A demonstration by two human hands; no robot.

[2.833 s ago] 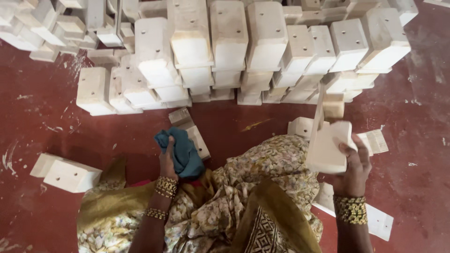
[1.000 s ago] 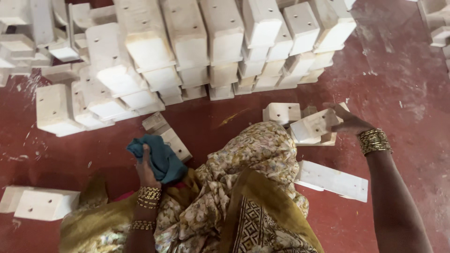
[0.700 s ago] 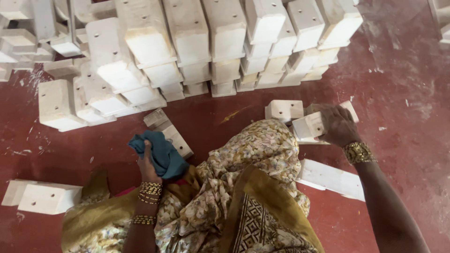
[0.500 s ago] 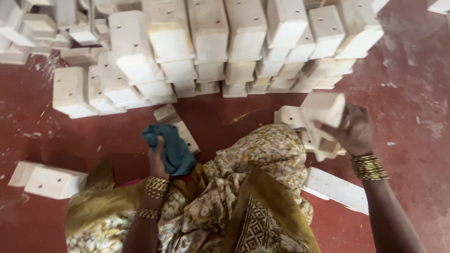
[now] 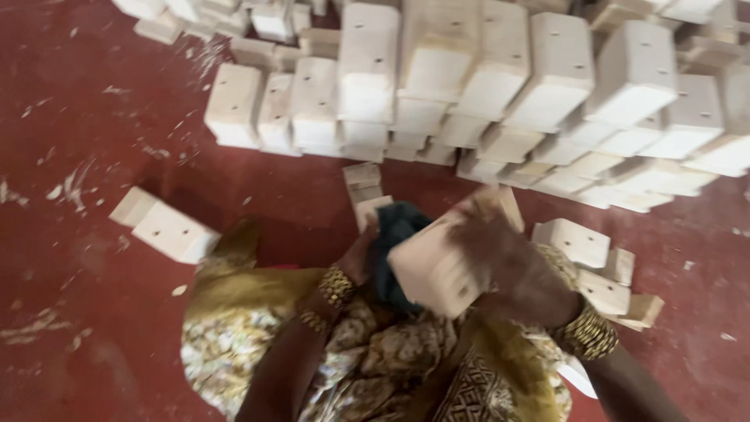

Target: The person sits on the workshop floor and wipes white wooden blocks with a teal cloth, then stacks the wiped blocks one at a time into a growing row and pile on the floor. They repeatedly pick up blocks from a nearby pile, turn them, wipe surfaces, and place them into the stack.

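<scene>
Holding one pale rectangular wooden block (image 5: 435,270) over the lap, the right hand (image 5: 512,266) has its fingers wrapped around it; the left hand (image 5: 361,254) clutches one dark teal cloth (image 5: 393,242) against the block's side. One separate pale drilled block (image 5: 166,229) lies left on the red floor (image 5: 70,101).

Two hands are seen, the left hand (image 5: 361,258) and the right hand (image 5: 512,262), and one dark teal cloth (image 5: 394,234) and one pale wooden block (image 5: 433,266) are counted between them. One lone block (image 5: 164,228) is found on the red floor (image 5: 94,328) at the left, and about four loose blocks (image 5: 601,270) are counted at the right. The stacked blocks (image 5: 500,86) beyond are too many and too blurred for an exact count, though well over twenty are shown.
</scene>
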